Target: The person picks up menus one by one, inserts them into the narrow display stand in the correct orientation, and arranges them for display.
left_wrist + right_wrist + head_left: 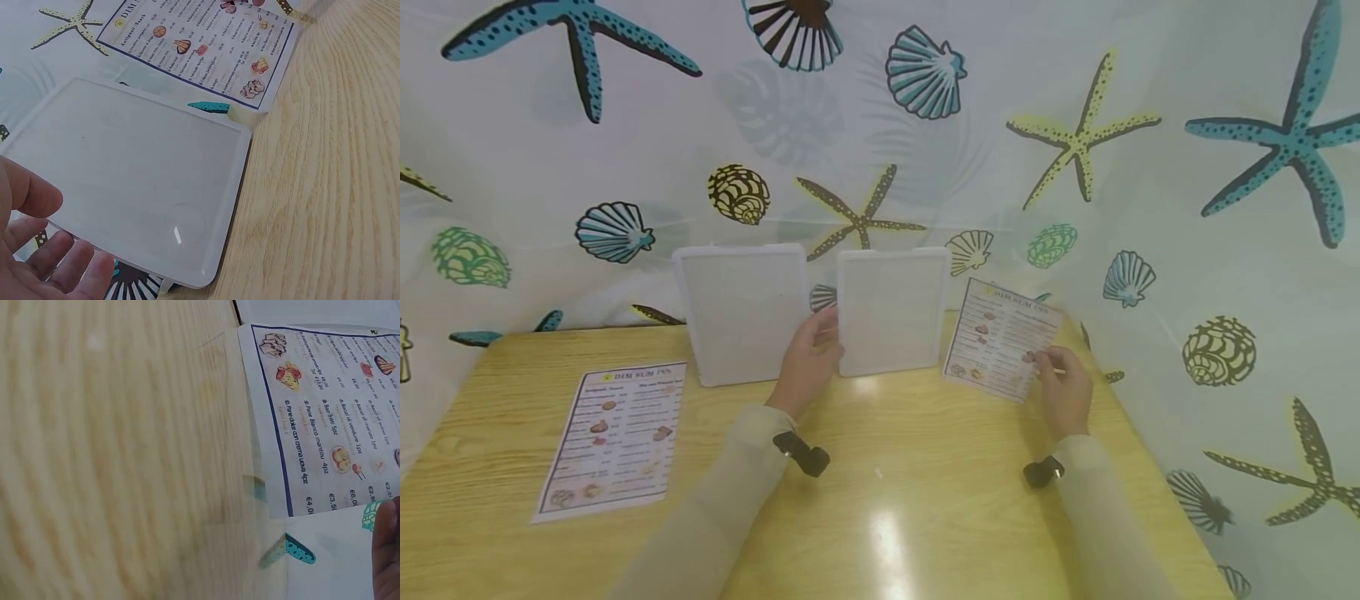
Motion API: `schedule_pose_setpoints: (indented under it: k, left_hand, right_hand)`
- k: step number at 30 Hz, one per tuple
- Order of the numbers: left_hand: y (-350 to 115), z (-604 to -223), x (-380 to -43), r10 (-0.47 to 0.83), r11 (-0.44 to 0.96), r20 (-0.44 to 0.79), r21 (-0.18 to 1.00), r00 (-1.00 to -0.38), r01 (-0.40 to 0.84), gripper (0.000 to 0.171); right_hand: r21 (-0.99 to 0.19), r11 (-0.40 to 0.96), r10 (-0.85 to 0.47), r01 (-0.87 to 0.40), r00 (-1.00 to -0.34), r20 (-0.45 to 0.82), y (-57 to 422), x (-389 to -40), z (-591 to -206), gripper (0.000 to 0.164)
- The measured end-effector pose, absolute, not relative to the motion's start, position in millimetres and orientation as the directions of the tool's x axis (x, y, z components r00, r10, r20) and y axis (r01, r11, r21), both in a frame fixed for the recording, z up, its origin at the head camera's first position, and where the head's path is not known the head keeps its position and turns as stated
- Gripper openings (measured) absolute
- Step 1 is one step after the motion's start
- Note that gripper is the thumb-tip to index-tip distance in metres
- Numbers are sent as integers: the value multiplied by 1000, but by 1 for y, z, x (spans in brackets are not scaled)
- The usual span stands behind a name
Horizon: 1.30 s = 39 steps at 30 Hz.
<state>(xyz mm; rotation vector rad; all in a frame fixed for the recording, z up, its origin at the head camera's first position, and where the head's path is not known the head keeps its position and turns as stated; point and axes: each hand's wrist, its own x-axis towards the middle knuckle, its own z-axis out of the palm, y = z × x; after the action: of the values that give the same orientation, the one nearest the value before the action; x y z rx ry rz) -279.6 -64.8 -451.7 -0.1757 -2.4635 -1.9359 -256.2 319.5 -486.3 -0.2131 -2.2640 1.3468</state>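
Note:
At the left edge of a white-framed stand (891,312), my left hand (811,358) has its fingers near the edge. The left wrist view shows the thumb (39,195) over the board's edge, spaced from the relaxed fingers (69,265). My right hand (1066,392) pinches the right edge of a printed menu sheet (1000,337) headed "DIM SUM INN", which it holds up tilted beside the stand. Only part of that hand (387,550) appears in the right wrist view, at the menu's edge.
A second white-framed stand (745,317) is upright on the left. Another menu sheet (613,437) lies flat on the wooden table (880,475). Behind the table hangs a white cloth (685,150) printed with shells and starfish.

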Motion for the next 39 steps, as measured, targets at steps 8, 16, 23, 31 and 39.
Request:
schedule_pose_setpoints:
  k: [8, 16, 23, 31, 39]
  left_hand:
    - [-65, -451, -277, 94, 220, 82, 970, -992, 101, 60]
    - [-65, -453, -276, 80, 230, 98, 967, -992, 114, 59]
    - [-63, -454, -275, 18, 259, 123, 958, -992, 123, 56]
    - [-61, -452, -274, 19, 256, 103, 961, -994, 104, 58]
    - [-61, -454, -276, 29, 251, 88, 964, -996, 93, 59]
  right_hand:
    - [-863, 473, 371, -179, -848, 380, 314, -254, -486, 20]
    - [-876, 455, 377, -160, -857, 352, 313, -253, -488, 21]
    - [-889, 437, 387, -135, -864, 321, 312, -253, -484, 21]
    - [-915, 377, 385, -141, -875, 293, 313, -255, -478, 21]
    - [-932, 341, 378, -120, -891, 253, 316, -254, -485, 27]
